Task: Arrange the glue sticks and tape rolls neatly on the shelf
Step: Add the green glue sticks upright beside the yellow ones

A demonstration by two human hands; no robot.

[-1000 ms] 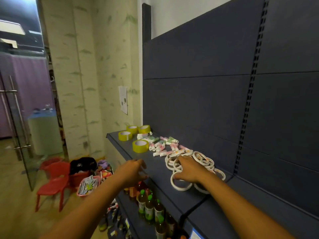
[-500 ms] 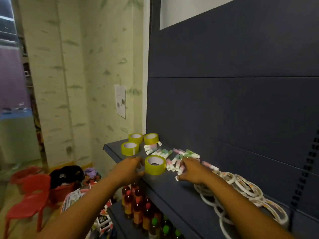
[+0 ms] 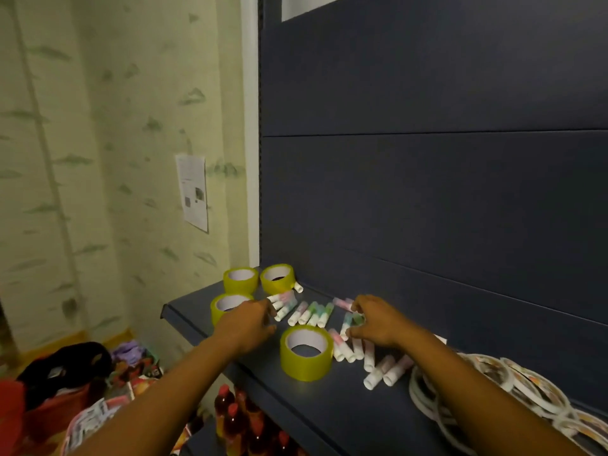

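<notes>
Several pastel glue sticks (image 3: 312,313) lie scattered on the dark blue shelf (image 3: 329,409). More glue sticks (image 3: 383,373) lie nearer to me. A yellow tape roll (image 3: 306,352) stands close in front, between my hands. Two yellow rolls (image 3: 240,279) (image 3: 278,277) sit at the far left corner. My left hand (image 3: 250,320) partly hides a further yellow roll (image 3: 225,304), and its fingertips reach the leftmost glue sticks (image 3: 283,304). My right hand (image 3: 375,320) is curled over a couple of glue sticks (image 3: 349,319), which sit between thumb and fingers.
A heap of thin white tape rolls (image 3: 493,386) lies on the shelf at the right. The shelf's dark back panel (image 3: 427,192) rises behind. Bottles (image 3: 233,419) stand on the lower shelf. Red chairs and bags (image 3: 62,373) sit on the floor at left.
My view and both hands moved left, from the white tape rolls to the glue sticks. My left hand passed the near yellow roll and reached the far sticks.
</notes>
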